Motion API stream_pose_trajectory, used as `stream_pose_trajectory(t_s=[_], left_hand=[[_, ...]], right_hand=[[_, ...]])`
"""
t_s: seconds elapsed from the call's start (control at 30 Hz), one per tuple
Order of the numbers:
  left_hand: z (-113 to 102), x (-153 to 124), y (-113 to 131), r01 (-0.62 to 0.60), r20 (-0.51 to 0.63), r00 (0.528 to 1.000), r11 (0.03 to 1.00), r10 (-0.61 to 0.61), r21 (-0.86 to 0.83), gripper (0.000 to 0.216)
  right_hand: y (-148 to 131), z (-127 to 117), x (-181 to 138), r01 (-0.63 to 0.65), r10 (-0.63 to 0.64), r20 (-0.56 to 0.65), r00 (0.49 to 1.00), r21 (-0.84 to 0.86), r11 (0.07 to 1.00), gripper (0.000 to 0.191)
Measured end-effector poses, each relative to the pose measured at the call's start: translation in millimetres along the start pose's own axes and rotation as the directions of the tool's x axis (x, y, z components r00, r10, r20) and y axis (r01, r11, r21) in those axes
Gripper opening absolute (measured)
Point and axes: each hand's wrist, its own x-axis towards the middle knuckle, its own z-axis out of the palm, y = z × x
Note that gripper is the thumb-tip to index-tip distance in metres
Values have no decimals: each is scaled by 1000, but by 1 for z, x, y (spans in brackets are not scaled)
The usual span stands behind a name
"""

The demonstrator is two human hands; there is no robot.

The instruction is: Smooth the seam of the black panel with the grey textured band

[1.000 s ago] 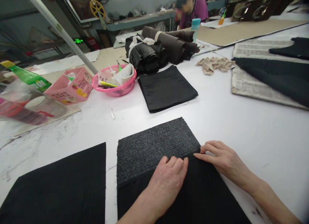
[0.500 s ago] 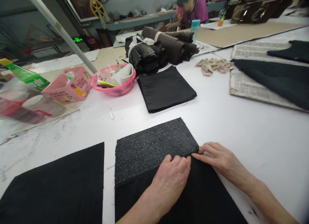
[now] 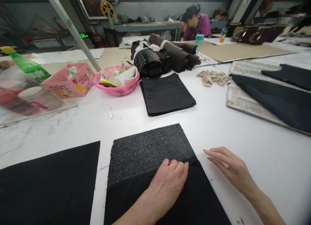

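Note:
A dark grey textured fabric piece [image 3: 148,150] lies on the table, with smooth black fabric [image 3: 194,199] covering its near part. My left hand [image 3: 168,183] rests on the black fabric, fingers curled closed at the edge where black meets grey. Whatever is under its fingertips is partly hidden. To the right of the fabric, my right hand [image 3: 229,165] is over the white table, thumb and fingers a little apart, holding nothing. Another stack of black fabric [image 3: 53,183] lies at the left.
Beyond the work lies a stack of black sheets [image 3: 167,94]. A pink basket [image 3: 116,90], a pink box [image 3: 70,82] and a green bottle [image 3: 31,66] stand left. Dark rolls [image 3: 170,53] and a beige cloth [image 3: 213,78] lie behind. A person [image 3: 198,24] works at the back.
My right hand has let go of the fabric's right edge and moved off to the right. My left hand stays on the fold edge. The view has tilted up slightly.

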Motion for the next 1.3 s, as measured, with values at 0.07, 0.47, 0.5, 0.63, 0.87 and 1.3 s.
stream_pose_trajectory(t_s=[0.07, 0.47, 0.5, 0.63, 0.87, 1.3], left_hand=[[-1, 0, 0, 5, 6, 1000, 1000, -5, -6, 41], [-3, 5, 0, -2, 20, 1000, 1000, 3, -28, 37], [-3, 5, -1, -3, 25, 1000, 999, 4, -35, 38], [-2, 6, -2, -14, 26, 1000, 999, 15, -52, 41], [0, 8, 0, -16, 9, 1000, 999, 16, -36, 42], [-2, 20, 6, -28, 9, 1000, 999, 28, -32, 25]], right_hand=[[-6, 3, 3, 21, -21, -5, 1000, 13, 1000, 27], [-3, 26, 5, 127, -130, 84, 988, 36, 991, 22], [-3, 26, 5, 126, -129, 85, 988, 38, 991, 22], [-2, 27, 5, 131, -134, 95, 986, 42, 991, 23], [3, 27, 2, 174, -174, 119, 978, 11, 985, 24], [1, 26, -1, 164, -165, 115, 980, 15, 986, 28]])
